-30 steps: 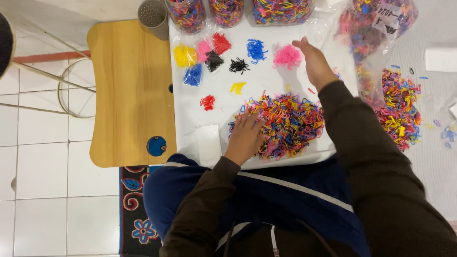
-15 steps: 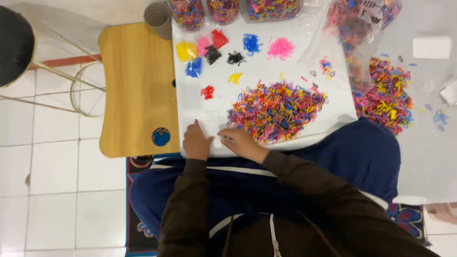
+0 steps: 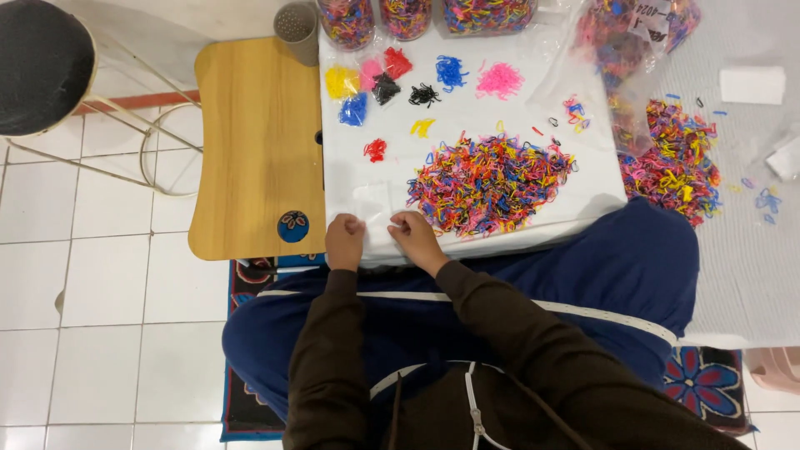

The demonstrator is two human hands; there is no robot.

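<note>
A large heap of small mixed-colour rubber bands (image 3: 492,179) lies on a white sheet (image 3: 583,196) over a low table. Beyond it lie small sorted piles: yellow (image 3: 340,81), red (image 3: 397,62), blue (image 3: 450,71), pink (image 3: 500,81), black (image 3: 423,94). My left hand (image 3: 344,240) and my right hand (image 3: 414,233) rest side by side at the sheet's near edge, fingers curled in, just left of the heap. A thin clear plastic bag (image 3: 372,200) lies flat right in front of them. I cannot make out anything pinched in either hand.
A wooden tabletop (image 3: 258,142) sticks out on the left, with a grey cup (image 3: 296,21) at its far end. Jars of bands (image 3: 406,15) stand at the back. A plastic bag (image 3: 633,42) and a second mixed heap (image 3: 675,162) lie on the right. A black stool (image 3: 42,62) stands far left.
My right hand has come back from the pink pile and my left hand has left the heap. Both now sit together at the sheet's near edge. The view has shifted.
</note>
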